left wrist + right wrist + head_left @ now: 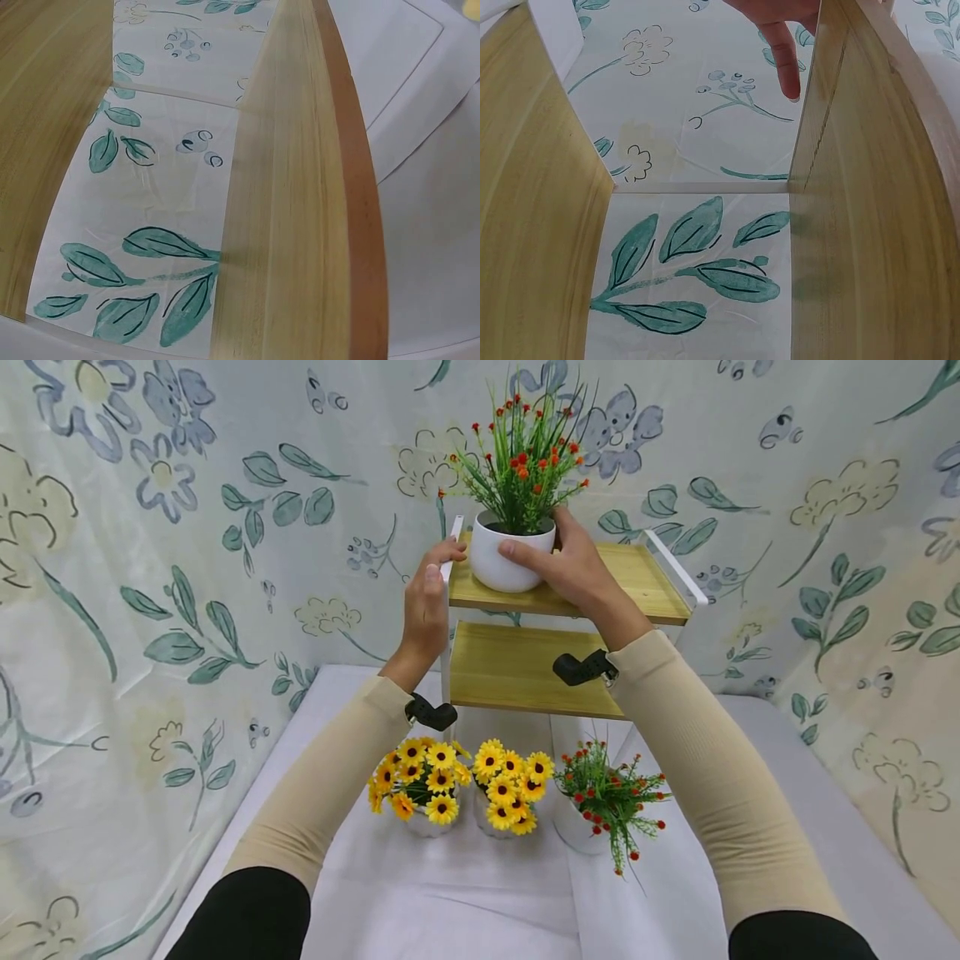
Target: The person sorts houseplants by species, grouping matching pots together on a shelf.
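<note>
In the head view, my right hand (573, 564) grips a white pot (498, 560) of grassy plant with small red flowers (522, 464), thumb on its near side and fingers round its right. The pot is at the left end of the top board (630, 577) of a two-tier wooden shelf with white side frames. My left hand (427, 610) holds the shelf's left white frame (447, 568), close to the pot. The right wrist view looks between the two boards, where a finger (784, 64) of the left hand shows beneath the top one.
Below the lower board (525, 668), two pots of yellow flowers (423, 777) (513, 785) stand on the white cloth (465, 902). To their right, a red-flowered plant (611, 793) leans in a white pot (579, 827). A floral curtain (187, 610) hangs behind and at both sides.
</note>
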`<state>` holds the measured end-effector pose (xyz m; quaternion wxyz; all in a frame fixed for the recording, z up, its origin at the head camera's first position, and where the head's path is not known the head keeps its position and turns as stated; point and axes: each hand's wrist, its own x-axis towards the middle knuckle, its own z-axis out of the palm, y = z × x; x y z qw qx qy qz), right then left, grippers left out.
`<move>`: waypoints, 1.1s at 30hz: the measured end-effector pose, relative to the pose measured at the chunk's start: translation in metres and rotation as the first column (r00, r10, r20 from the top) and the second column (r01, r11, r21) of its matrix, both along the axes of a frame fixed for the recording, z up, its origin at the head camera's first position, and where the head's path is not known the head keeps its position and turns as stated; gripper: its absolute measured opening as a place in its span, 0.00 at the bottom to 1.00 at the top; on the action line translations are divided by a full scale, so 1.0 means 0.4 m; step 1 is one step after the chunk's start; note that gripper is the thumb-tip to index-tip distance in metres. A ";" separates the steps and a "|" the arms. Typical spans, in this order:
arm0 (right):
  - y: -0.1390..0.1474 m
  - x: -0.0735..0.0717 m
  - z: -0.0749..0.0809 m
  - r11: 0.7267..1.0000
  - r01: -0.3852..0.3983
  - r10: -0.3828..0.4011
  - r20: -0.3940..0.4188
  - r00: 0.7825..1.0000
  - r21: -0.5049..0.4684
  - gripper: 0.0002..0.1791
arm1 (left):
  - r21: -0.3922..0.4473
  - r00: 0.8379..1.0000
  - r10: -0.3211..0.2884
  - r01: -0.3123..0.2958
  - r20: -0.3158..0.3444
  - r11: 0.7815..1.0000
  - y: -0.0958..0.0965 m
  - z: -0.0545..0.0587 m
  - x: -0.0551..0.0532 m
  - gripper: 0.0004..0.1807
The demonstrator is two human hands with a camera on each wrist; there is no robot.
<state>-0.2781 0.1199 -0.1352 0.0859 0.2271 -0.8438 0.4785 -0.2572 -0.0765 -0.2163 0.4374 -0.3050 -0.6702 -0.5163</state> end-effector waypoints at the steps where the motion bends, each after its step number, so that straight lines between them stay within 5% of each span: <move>1: 0.000 0.000 0.000 1.000 -0.002 0.002 0.000 1.000 0.000 0.46 | 0.000 1.000 0.002 -0.002 0.003 1.000 0.001 0.000 0.001 0.27; 15: 0.005 0.009 -0.001 1.000 0.002 -0.002 0.009 1.000 -0.013 0.47 | -0.001 1.000 0.002 -0.002 0.001 1.000 -0.001 -0.013 -0.014 0.27; 28: 0.002 0.013 -0.003 1.000 0.018 -0.018 0.001 1.000 -0.004 0.49 | -0.006 1.000 -0.019 0.019 0.002 1.000 -0.005 0.004 0.015 0.26; 33: 0.004 0.016 -0.002 0.999 0.033 -0.033 -0.015 0.999 0.011 0.48 | -0.015 1.000 -0.004 0.003 -0.027 1.000 -0.011 -0.020 -0.032 0.26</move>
